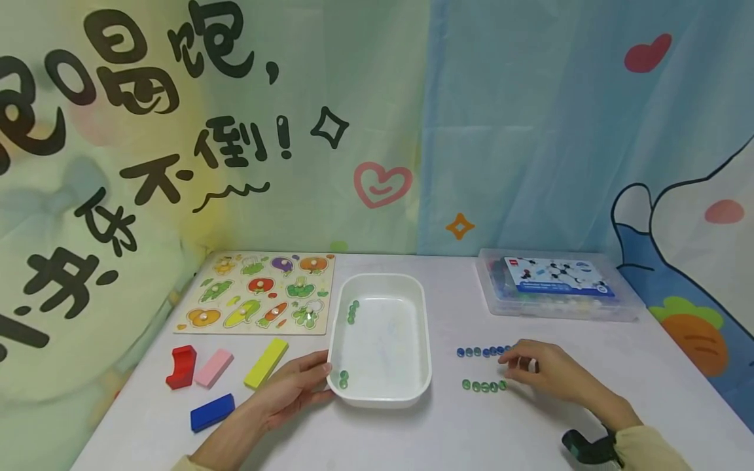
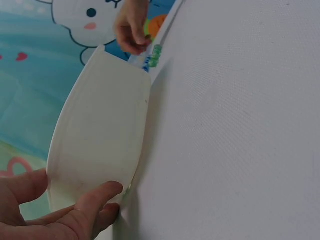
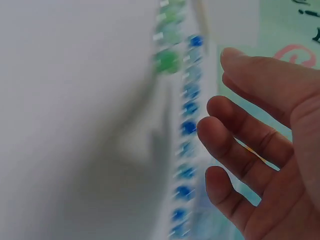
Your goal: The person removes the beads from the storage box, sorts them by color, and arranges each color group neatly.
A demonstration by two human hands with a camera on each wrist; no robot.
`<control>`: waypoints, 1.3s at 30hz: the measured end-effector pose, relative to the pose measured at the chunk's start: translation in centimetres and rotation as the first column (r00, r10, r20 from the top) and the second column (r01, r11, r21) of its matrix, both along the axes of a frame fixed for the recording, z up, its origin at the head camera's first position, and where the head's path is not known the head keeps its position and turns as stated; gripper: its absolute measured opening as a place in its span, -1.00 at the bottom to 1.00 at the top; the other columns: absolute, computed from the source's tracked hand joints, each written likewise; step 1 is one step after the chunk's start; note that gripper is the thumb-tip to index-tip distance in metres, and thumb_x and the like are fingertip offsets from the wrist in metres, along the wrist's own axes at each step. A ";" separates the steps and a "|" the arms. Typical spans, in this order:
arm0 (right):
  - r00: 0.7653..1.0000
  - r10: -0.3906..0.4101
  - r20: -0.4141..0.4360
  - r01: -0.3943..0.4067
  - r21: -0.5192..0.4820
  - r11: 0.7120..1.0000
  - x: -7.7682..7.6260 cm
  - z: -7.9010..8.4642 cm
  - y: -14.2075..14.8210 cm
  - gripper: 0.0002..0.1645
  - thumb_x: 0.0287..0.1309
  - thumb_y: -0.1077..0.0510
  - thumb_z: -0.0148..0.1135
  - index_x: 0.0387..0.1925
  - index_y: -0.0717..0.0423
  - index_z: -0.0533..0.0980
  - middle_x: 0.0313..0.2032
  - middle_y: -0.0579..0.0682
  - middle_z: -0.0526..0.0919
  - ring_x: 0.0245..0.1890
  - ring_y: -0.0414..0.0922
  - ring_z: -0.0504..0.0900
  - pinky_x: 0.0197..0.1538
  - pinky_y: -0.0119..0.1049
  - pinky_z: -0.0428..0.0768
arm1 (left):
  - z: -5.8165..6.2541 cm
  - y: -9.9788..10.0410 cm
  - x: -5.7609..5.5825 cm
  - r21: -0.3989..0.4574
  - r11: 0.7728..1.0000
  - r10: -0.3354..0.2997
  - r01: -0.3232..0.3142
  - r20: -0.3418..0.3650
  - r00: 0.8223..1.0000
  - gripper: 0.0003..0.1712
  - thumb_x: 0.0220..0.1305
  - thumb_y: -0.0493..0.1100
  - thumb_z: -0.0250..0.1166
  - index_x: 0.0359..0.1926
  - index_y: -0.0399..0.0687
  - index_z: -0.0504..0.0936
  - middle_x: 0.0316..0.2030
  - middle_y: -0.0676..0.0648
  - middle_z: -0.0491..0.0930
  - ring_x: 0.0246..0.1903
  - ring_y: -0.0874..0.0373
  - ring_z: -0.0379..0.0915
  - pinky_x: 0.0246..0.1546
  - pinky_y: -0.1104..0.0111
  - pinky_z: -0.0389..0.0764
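A white plastic tray (image 1: 379, 396) stands mid-table with several green glass beads (image 1: 353, 312) along its left side. My left hand (image 1: 299, 386) grips the tray's left wall near the front corner; the left wrist view shows the thumb at the rim and the fingers against the outer side. Right of the tray run two rows, blue glass beads (image 1: 478, 352) behind and green glass beads (image 1: 484, 386) in front. Over their right ends hovers my right hand (image 1: 544, 369), fingers loosely bent. In the right wrist view nothing shows between its thumb (image 3: 260, 75) and fingers, beside the blue row.
A vegetable puzzle board (image 1: 259, 292) lies at the back left. In front of it are a red block (image 1: 181, 367), a pink block (image 1: 215, 367), a yellow block (image 1: 266, 364) and a blue block (image 1: 213, 412). At the back right sits a clear plastic box (image 1: 559, 307).
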State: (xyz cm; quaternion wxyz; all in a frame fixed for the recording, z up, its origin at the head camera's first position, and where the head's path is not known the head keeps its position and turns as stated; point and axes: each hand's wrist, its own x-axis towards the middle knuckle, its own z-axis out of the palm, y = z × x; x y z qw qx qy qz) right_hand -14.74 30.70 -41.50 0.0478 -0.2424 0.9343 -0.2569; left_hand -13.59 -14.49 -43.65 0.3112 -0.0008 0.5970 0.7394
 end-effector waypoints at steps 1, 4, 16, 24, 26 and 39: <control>1.000 0.011 -0.021 -0.011 -0.006 1.000 -0.3 0.4 -0.3 -0.79 0.14 0.09 0.35 -0.18 0.04 0.65 -0.38 -0.27 0.60 -0.41 -0.48 0.41 -0.45 -0.50 0.51 | 0.0 0.0 0.0 0.002 1.000 0.000 0.000 -0.001 1.000 -0.22 0.42 -0.08 0.13 0.48 -0.31 0.01 0.43 -0.36 0.12 0.24 0.00 0.41 0.21 0.19 0.56; 0.996 0.056 -0.067 -0.057 -0.024 0.998 -1.3 1.7 -1.9 -0.78 0.15 0.08 0.35 -0.18 0.06 0.65 -0.37 -0.25 0.62 -0.41 -0.47 0.42 -0.46 -0.51 0.50 | 0.0 0.0 0.0 0.009 1.000 0.001 -0.001 -0.002 1.000 -0.22 0.43 -0.09 0.12 0.48 -0.32 0.00 0.43 -0.36 0.11 0.25 0.00 0.40 0.21 0.19 0.56; 0.967 0.240 -0.082 -0.241 -0.003 0.970 -6.4 7.1 -13.3 -0.76 0.16 0.04 0.34 -0.13 -0.01 0.66 -0.25 -0.13 0.67 -0.38 -0.32 0.51 -0.39 -0.50 0.57 | 0.0 -0.1 0.0 0.017 1.000 0.011 -0.011 0.000 1.000 -0.22 0.42 -0.10 0.13 0.47 -0.32 0.00 0.43 -0.36 0.11 0.24 0.01 0.41 0.21 0.18 0.55; 0.961 0.275 -0.009 -0.275 0.037 0.961 -10.1 6.3 -19.7 -0.75 0.17 0.03 0.34 -0.14 0.02 0.66 -0.27 -0.12 0.67 -0.34 -0.25 0.55 -0.28 -0.46 0.56 | -0.1 -0.1 -0.1 0.023 1.000 0.006 -0.006 -0.006 1.000 -0.23 0.42 -0.10 0.13 0.48 -0.30 0.02 0.43 -0.35 0.13 0.24 -0.01 0.40 0.21 0.18 0.55; 0.963 0.268 0.022 -0.269 0.047 0.962 -10.9 5.4 -20.8 -0.74 0.17 0.03 0.34 -0.13 0.04 0.66 -0.29 -0.12 0.67 -0.35 -0.24 0.54 -0.29 -0.47 0.54 | -0.1 -0.1 -0.2 0.021 1.000 0.004 -0.003 -0.008 1.000 -0.25 0.44 -0.11 0.11 0.48 -0.30 0.01 0.42 -0.35 0.13 0.25 -0.02 0.40 0.22 0.17 0.55; 0.975 0.182 0.128 -0.203 0.178 0.963 -12.9 0.4 -24.7 -0.77 0.09 0.11 0.40 -0.16 -0.02 0.66 -0.41 -0.13 0.61 -0.38 -0.22 0.46 -0.27 -0.39 0.48 | -0.2 -0.2 -0.2 0.032 0.999 -0.002 0.002 -0.010 1.000 -0.23 0.43 -0.11 0.12 0.47 -0.32 0.00 0.44 -0.36 0.09 0.29 -0.05 0.35 0.23 0.17 0.53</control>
